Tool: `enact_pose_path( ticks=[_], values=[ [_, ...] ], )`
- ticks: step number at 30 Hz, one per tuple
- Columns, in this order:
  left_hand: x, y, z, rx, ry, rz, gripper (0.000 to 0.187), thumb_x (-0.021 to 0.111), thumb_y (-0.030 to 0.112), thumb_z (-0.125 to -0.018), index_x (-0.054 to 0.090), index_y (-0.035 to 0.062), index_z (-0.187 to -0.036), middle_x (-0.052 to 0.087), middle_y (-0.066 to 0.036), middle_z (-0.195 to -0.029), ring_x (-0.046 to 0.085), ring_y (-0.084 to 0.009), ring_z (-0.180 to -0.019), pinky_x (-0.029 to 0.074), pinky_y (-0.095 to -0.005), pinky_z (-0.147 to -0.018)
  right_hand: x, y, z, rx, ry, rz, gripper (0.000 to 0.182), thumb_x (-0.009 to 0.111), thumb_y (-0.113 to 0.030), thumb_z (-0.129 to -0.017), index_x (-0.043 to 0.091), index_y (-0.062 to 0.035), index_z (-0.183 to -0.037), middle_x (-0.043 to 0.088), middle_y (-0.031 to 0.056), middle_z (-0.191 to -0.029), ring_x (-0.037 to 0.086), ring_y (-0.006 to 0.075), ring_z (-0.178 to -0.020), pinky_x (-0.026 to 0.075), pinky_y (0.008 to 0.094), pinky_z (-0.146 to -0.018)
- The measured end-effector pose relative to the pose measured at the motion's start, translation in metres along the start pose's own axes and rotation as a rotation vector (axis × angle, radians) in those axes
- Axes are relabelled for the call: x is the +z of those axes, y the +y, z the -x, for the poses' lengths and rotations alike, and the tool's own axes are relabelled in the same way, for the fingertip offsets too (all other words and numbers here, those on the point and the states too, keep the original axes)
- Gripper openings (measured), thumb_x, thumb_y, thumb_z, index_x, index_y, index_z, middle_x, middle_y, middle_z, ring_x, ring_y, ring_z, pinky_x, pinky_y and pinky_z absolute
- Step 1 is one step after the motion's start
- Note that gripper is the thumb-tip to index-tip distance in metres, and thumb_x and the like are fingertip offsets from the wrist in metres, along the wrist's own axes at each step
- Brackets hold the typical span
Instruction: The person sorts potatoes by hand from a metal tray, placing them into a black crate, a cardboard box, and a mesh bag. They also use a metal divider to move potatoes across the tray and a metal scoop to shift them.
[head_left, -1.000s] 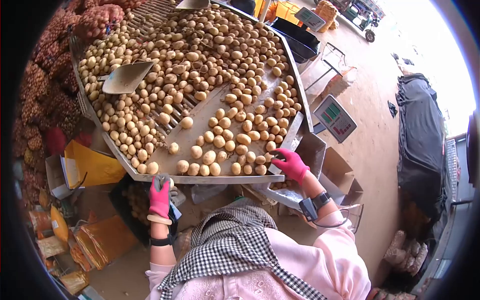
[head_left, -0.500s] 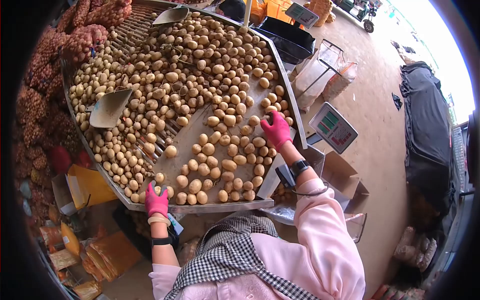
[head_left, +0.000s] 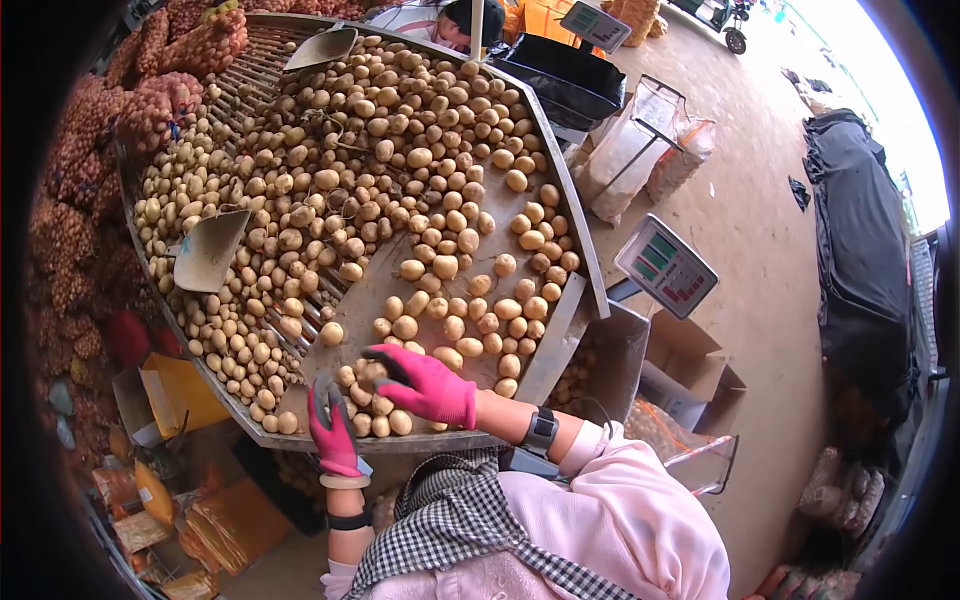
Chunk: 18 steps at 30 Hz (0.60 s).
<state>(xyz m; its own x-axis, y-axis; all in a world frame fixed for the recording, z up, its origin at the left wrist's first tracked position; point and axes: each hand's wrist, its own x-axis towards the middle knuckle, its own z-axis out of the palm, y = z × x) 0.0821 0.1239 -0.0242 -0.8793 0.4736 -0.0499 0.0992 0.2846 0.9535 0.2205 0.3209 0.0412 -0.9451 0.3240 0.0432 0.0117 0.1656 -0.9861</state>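
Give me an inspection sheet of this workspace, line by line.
Surface: metal table, part slatted, part smooth.
Job's things: loose potatoes, densely spread far and left, sparser near the right.
Clutter: two scoops on the table.
Left hand: gloved, fingers parted, beside potatoes at the near edge.
Right hand: gloved, fingers at potatoes; grip unclear.
Cables: thin dark cord near the right sleeve; ends unclear.
Surroundings: filled mesh sacks left; digital scale and cardboard box right; another person beyond.

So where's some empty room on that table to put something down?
On the table, one bare patch lies between the big pile and the potatoes beyond the right hand; another, smaller, between that pile and potatoes along the right edge. It's crowded around the lower scoop and near that hand.
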Motion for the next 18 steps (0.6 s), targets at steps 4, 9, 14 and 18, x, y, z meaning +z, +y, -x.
enact_pose_path(
  ticks=[4,9,14,18],
  values=[
    [0.017,0.078,0.022,-0.630,-0.606,1.187,0.054,0.043,0.050,-0.100,0.056,0.0056,-0.126,0.067,-0.012,-0.105,0.059,-0.0168,-0.062,0.039,-0.0213,-0.043,-0.071,-0.013,-0.021,0.088,0.037,0.377,0.059,0.065,-0.030,-0.090,0.042,-0.0116,-0.140,0.057,0.0205,-0.125,0.059,0.0391,-0.110,0.050,0.0433,-0.092],
    [0.020,0.074,0.034,-0.705,-0.741,0.998,0.046,0.050,0.046,-0.099,0.058,0.0035,-0.116,0.063,-0.010,-0.089,0.055,-0.0152,-0.067,0.044,-0.0215,-0.052,-0.273,0.097,-0.067,0.538,0.454,1.075,0.060,0.060,-0.002,-0.080,0.045,-0.0125,-0.137,0.045,0.0134,-0.143,0.057,0.0378,-0.118,0.049,0.0448,-0.096],
    [0.037,0.076,0.035,-0.773,-0.501,1.069,0.041,0.055,0.038,-0.098,0.055,0.0073,-0.124,0.062,-0.009,-0.108,0.061,-0.0187,-0.092,0.052,-0.0263,-0.071,-0.320,0.113,-0.077,0.736,-0.149,1.404,0.076,0.075,-0.006,-0.069,0.044,-0.0110,-0.138,0.049,0.0161,-0.138,0.060,0.0342,-0.116,0.053,0.0431,-0.093],
    [0.028,0.072,0.033,-0.711,-0.435,0.985,0.040,0.059,0.033,-0.097,0.051,0.0120,-0.130,0.060,-0.006,-0.111,0.060,-0.0183,-0.093,0.051,-0.0260,-0.071,-0.327,0.108,-0.071,0.501,0.231,1.192,0.057,0.073,-0.028,-0.073,0.054,-0.0125,-0.125,0.058,0.0199,-0.121,0.063,0.0371,-0.106,0.054,0.0442,-0.085]
  ],
)
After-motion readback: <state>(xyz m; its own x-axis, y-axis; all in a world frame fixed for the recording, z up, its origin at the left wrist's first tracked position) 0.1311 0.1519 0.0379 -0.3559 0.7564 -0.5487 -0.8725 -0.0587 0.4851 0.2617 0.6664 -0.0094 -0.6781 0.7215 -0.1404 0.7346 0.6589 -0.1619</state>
